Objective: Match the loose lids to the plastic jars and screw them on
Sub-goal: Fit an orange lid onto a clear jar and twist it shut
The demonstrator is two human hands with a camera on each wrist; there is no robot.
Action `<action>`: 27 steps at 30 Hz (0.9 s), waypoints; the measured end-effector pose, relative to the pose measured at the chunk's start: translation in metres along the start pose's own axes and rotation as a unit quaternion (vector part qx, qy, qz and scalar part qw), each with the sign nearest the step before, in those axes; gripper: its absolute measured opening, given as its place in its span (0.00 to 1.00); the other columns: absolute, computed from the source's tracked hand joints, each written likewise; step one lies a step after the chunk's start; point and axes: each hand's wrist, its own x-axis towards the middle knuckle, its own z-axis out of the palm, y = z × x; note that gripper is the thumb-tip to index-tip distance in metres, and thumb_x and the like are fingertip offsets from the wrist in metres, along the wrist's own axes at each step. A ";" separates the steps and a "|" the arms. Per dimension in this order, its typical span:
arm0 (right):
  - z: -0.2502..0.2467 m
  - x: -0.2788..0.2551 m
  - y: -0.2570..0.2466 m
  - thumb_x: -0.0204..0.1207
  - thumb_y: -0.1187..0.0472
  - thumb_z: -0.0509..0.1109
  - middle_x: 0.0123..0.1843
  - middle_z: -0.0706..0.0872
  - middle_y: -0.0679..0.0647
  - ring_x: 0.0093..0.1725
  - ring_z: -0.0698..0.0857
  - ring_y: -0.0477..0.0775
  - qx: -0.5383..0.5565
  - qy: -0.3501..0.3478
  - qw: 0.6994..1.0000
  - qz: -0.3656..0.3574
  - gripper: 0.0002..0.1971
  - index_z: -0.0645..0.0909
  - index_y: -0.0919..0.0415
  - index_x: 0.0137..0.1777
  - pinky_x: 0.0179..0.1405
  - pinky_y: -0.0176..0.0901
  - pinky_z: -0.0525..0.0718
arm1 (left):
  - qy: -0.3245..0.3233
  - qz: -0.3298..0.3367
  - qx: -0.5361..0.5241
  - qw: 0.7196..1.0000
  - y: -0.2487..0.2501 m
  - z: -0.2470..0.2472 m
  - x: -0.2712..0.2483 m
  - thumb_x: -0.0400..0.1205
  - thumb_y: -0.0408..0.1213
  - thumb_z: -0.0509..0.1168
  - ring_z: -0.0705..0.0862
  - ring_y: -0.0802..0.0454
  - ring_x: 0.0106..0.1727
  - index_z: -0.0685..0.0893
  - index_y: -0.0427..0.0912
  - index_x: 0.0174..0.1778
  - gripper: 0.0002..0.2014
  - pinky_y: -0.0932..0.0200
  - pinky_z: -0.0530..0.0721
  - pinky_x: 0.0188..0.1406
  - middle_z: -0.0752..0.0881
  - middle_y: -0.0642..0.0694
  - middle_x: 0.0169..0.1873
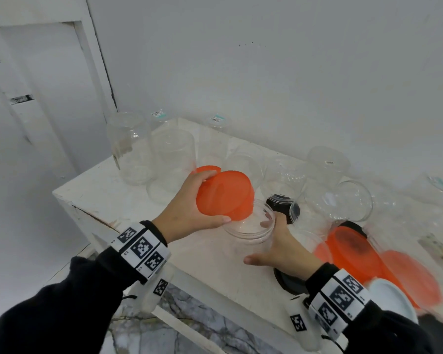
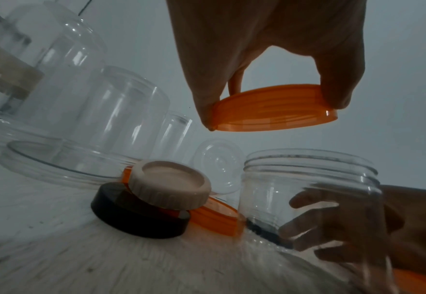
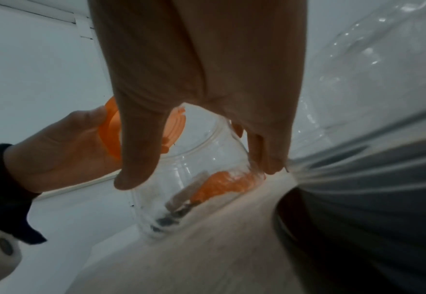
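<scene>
Orange lid (image 1: 224, 194) pinched at its rim in left hand (image 1: 187, 213), tilted just above and left of open jar (image 1: 251, 226), upright on tabletop (image 1: 108, 185), gripped by right hand (image 1: 284, 249).

Plain white painted wall (image 1: 266, 72) behind, scuffed. White panelled door (image 1: 36, 98) at left with chipped frame. Worn white wooden tabletop (image 1: 108, 190), paint flaking at its front edge. Grey-veined marble floor (image 1: 195, 325) below. Flat, even light.

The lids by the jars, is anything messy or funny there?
Yes. A beige lid sits crooked on a black lid, overlapping an orange lid. Several clear jars stand mouth down on the table.
</scene>
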 end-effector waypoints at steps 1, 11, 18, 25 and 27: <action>-0.001 -0.001 0.000 0.57 0.55 0.86 0.68 0.64 0.48 0.71 0.67 0.47 0.012 -0.010 1.000 0.005 0.55 0.50 0.58 0.75 0.64 0.34 0.70 | -0.006 -0.002 0.006 1.000 0.000 0.001 -0.001 0.53 0.62 0.73 0.67 0.70 0.66 0.63 0.60 0.72 0.49 0.73 0.69 0.59 0.67 0.58 0.68; -0.006 0.002 0.007 0.51 0.61 0.88 0.62 0.79 0.47 0.61 0.79 0.45 0.085 0.012 0.996 -0.011 0.45 0.67 0.55 0.67 0.64 0.43 0.79 | -0.070 0.019 0.070 0.995 0.007 0.019 -0.011 0.55 0.56 0.77 0.64 0.76 0.66 0.62 0.70 0.65 0.44 0.78 0.65 0.61 0.64 0.74 0.64; -0.008 0.000 0.007 0.52 0.63 0.88 0.59 0.77 0.45 0.59 0.78 0.40 0.092 0.017 0.995 -0.025 0.43 0.68 0.55 0.65 0.51 0.31 0.79 | -0.096 0.052 0.111 0.988 0.011 0.035 -0.006 0.62 0.38 0.82 0.57 0.90 0.60 0.58 0.69 0.61 0.45 0.90 0.58 0.54 0.61 0.74 0.59; -0.009 -0.001 0.009 0.51 0.63 0.88 0.58 0.76 0.45 0.58 0.78 0.42 0.092 0.023 0.995 -0.030 0.42 0.67 0.54 0.62 0.54 0.36 0.80 | -0.131 0.039 0.166 0.977 0.011 0.046 0.003 0.63 0.42 0.82 0.59 0.71 0.63 0.56 0.51 0.76 0.51 0.85 0.56 0.60 0.61 0.60 0.66; -0.011 -0.002 0.011 0.51 0.63 0.88 0.58 0.76 0.45 0.58 0.78 0.42 0.093 0.022 0.995 -0.031 0.42 0.67 0.54 0.62 0.53 0.36 0.80 | -0.134 0.034 0.167 0.976 0.011 0.048 0.005 0.63 0.43 0.82 0.59 0.70 0.65 0.56 0.48 0.78 0.52 0.75 0.58 0.65 0.60 0.57 0.68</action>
